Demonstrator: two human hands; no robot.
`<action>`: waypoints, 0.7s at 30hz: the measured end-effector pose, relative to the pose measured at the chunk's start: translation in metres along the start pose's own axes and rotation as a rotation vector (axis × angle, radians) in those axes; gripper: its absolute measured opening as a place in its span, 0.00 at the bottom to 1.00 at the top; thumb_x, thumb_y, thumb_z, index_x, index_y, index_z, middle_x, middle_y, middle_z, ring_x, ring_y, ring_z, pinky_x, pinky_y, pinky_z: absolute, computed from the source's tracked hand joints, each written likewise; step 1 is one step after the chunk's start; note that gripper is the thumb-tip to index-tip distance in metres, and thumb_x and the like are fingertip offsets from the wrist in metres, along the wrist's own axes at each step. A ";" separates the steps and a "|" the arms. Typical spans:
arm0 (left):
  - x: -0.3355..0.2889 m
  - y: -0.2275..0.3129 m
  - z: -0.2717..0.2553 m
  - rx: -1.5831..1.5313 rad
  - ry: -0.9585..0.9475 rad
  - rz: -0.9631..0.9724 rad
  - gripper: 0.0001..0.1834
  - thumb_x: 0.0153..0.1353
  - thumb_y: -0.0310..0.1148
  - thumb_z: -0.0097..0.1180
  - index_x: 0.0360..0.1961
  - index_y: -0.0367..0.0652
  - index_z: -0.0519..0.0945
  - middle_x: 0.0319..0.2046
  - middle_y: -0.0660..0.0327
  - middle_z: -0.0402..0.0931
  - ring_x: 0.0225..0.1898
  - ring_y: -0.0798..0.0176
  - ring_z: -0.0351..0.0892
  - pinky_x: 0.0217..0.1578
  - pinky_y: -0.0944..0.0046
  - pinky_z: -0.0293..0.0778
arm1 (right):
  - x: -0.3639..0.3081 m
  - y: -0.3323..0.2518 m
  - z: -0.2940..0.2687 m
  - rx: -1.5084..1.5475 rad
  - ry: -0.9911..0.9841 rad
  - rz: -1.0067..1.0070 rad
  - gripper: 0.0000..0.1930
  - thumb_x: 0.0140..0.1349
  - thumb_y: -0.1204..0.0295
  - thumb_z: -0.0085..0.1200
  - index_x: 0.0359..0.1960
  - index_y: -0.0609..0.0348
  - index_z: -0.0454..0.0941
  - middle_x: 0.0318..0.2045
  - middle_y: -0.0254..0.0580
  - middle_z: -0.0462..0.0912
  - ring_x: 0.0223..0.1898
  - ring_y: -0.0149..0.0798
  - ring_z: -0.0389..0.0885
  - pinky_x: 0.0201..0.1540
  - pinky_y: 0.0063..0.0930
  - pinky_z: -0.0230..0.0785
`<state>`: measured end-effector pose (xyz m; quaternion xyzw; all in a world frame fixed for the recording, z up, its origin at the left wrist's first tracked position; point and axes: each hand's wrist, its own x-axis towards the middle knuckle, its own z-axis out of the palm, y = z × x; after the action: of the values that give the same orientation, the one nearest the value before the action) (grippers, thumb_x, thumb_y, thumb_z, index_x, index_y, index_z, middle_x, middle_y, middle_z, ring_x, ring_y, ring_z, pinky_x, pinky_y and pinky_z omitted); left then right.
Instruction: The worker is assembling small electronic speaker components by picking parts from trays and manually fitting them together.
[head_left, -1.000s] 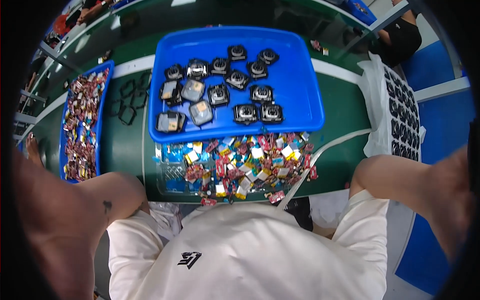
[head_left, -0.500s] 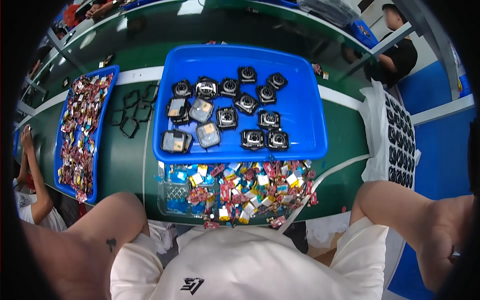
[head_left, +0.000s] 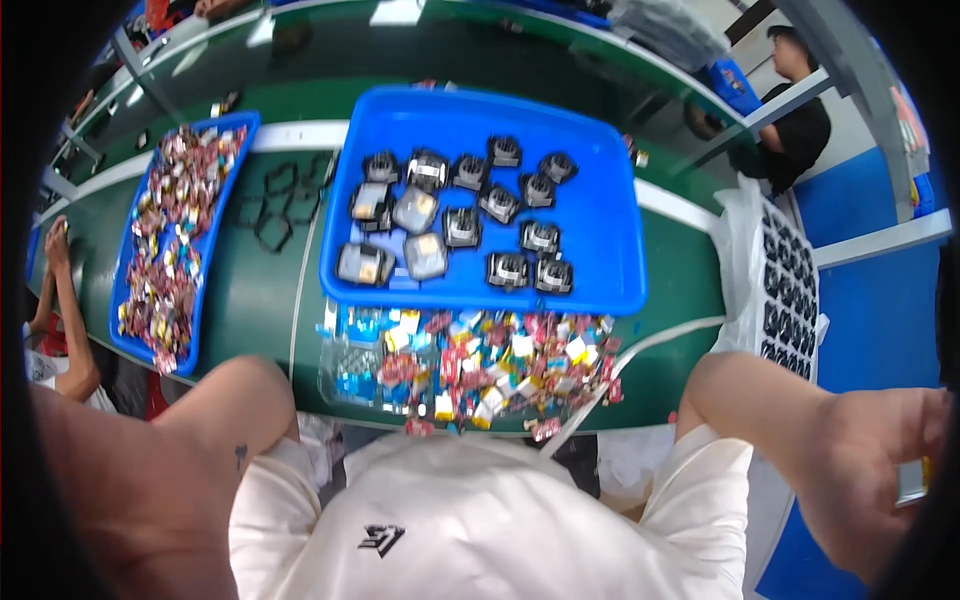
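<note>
Silvery block (head_left: 911, 483), flat, yellow-edged, pinched in right hand (head_left: 872, 478); left hand: cannot tell.

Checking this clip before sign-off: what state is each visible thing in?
Right hand: grip closed on small silver piece
Left hand: out of view
Large blue tray: partly filled with black cases
Narrow blue tray: loaded with loose parts
Clear tray: heaped with colourful pieces
Black frames: clustered on green bench

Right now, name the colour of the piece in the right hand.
The piece is silvery with some yellow, best in the head view.
</note>
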<state>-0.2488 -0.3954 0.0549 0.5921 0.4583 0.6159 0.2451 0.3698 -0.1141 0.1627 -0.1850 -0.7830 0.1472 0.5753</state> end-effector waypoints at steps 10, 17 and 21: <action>0.233 0.028 0.313 0.076 -0.489 0.827 0.08 0.49 0.28 0.55 0.30 0.37 0.73 0.27 0.61 0.67 0.29 0.67 0.59 0.29 0.65 0.57 | 0.023 0.028 0.098 0.366 0.243 0.373 0.23 0.52 0.86 0.55 0.53 0.68 0.71 0.32 0.40 0.77 0.31 0.33 0.80 0.31 0.17 0.72; 0.247 -0.003 0.380 0.126 -0.239 0.515 0.15 0.46 0.17 0.60 0.38 0.38 0.82 0.28 0.57 0.79 0.28 0.62 0.76 0.30 0.67 0.70 | 0.022 0.063 0.104 0.648 -0.032 0.485 0.11 0.56 0.81 0.57 0.41 0.66 0.75 0.32 0.44 0.82 0.32 0.32 0.83 0.31 0.20 0.76; 0.248 -0.008 0.384 0.162 -0.275 0.502 0.12 0.47 0.18 0.60 0.36 0.38 0.83 0.27 0.58 0.80 0.28 0.62 0.77 0.30 0.68 0.70 | 0.021 0.069 0.106 0.625 -0.087 0.518 0.10 0.55 0.82 0.58 0.40 0.66 0.75 0.33 0.43 0.81 0.36 0.32 0.82 0.35 0.21 0.77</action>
<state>0.0710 -0.0771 0.1270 0.7824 0.3077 0.5327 0.0966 0.2713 -0.0456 0.1184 -0.1861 -0.6518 0.5257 0.5139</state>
